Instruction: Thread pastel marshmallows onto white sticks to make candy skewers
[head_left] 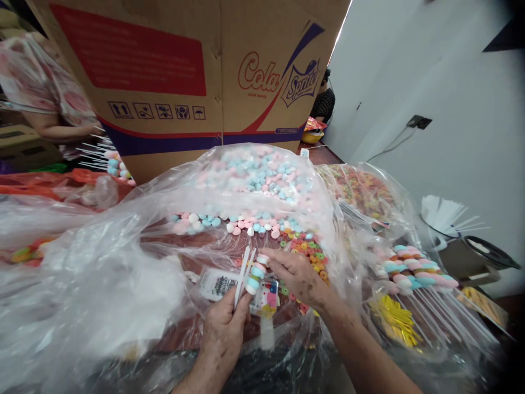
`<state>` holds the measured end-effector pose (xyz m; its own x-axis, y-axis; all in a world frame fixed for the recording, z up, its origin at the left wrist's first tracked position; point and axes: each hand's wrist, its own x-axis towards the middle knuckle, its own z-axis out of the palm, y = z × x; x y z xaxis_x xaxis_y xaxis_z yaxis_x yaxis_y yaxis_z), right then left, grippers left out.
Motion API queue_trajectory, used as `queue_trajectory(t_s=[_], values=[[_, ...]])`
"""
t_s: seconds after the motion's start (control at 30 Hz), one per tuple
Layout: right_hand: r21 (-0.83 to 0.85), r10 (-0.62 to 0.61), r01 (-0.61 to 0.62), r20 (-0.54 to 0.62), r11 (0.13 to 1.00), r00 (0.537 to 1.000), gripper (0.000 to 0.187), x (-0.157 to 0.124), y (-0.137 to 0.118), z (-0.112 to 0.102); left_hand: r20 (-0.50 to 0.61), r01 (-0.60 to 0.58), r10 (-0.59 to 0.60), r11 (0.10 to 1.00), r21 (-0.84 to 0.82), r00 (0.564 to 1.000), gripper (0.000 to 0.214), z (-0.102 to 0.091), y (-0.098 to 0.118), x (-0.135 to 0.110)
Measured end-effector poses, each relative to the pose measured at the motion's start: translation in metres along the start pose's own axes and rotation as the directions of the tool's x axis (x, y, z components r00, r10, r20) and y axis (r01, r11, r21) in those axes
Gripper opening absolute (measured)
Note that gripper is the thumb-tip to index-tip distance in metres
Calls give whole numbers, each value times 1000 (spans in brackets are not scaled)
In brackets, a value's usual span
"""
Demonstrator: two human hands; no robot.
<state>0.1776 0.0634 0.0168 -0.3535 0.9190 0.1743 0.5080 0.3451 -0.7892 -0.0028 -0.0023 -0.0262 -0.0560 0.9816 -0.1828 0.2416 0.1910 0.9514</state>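
Observation:
My left hand point(225, 323) is closed round a few thin white sticks point(243, 273) and the lower end of a marshmallow skewer point(256, 274). The skewer stands slightly tilted, with pink, white and blue marshmallows and thin coloured pieces between them. At its top end, the fingers of my right hand point(296, 275) pinch the uppermost piece. Behind the hands, loose pink, blue and white marshmallows point(246, 224) spill from a clear plastic bag point(270, 191). Coloured candy rings point(314, 257) lie beside and partly behind my right hand. A printed label card point(217, 285) lies under the skewer.
A tall cardboard box point(172, 117) stands behind the bag. At right lie finished marshmallow skewers point(416, 268), gold twist ties point(396, 320) and a bag of candy rings point(365, 189). White sticks point(443, 213) stand farther right. Crumpled plastic point(102, 295) covers the left. Two people are beyond the box.

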Motion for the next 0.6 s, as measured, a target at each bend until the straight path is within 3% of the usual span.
queue_trajectory(t_s=[0.2,0.37,0.6], values=[[17,-51,52,-36,999,998,36,-7,0,11,-11,8,-8,999,-38,1000,32,0,-1,1],[38,-54,59,-111,998,992,43,-13,-10,15,108,71,-55,986,-154,993,39,0,1,3],[328,88,-16,-204,944,975,55,-23,-13,25,213,116,-73,974,-197,974,50,-10,10,2]])
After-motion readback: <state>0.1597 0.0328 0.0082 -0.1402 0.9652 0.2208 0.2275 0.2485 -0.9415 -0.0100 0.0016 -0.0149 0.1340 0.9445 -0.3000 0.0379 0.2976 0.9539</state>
